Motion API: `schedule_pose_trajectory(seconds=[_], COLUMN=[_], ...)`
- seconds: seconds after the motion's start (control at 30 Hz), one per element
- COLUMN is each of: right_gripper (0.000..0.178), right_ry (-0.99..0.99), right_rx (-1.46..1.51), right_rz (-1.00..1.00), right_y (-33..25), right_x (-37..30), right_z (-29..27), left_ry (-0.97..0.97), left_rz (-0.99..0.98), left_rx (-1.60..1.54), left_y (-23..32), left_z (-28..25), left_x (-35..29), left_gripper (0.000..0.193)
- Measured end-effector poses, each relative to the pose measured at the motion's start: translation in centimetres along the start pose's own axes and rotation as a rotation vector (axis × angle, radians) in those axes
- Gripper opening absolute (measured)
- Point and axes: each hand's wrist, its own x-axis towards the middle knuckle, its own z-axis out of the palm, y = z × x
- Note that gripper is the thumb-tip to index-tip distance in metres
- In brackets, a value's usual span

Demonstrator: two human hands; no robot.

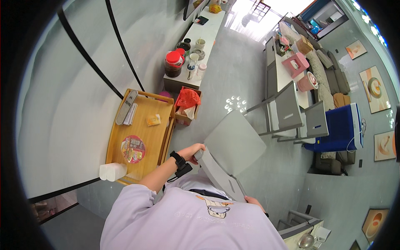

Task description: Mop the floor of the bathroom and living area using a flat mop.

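A grey chair (235, 141) stands right in front of my body, its pale seat facing up and its slotted backrest nearest me. My left hand (192, 152) is wrapped round the left top corner of the backrest; a black strap with a small black device sits on that wrist. At the backrest's right end my right hand (252, 201) grips the edge, partly hidden by my shirt. The chair's legs are mostly out of sight beneath the seat.
On the left, a wooden cabinet (155, 133) bears a round-lidded tub and a yellow packet. Beyond it are a carton (188, 109) and a white sideboard (208, 31). Grey chairs (287, 109) and a blue folded item (335, 129) stand right. A table with a metal strainer (307, 240) is lower right.
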Motion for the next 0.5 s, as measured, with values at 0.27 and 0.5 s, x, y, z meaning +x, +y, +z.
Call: schedule_pose_trajectory(seconds=[0.27, 0.5], right_gripper=[0.036, 0.03], right_ry=[-0.064, -0.141], right_rx=[-0.416, -0.403], right_rz=[-0.055, -0.08], right_y=[-22.0, -34.1], right_x=[4.2, 13.0], right_z=[-7.5, -14.8], left_ry=[0.144, 0.215], left_rz=[-0.004, -0.003], left_rx=[-0.223, -0.322], left_y=[7.3, 15.3], left_z=[-2.6, -2.5], left_x=[7.3, 13.6], left_gripper=[0.042, 0.041])
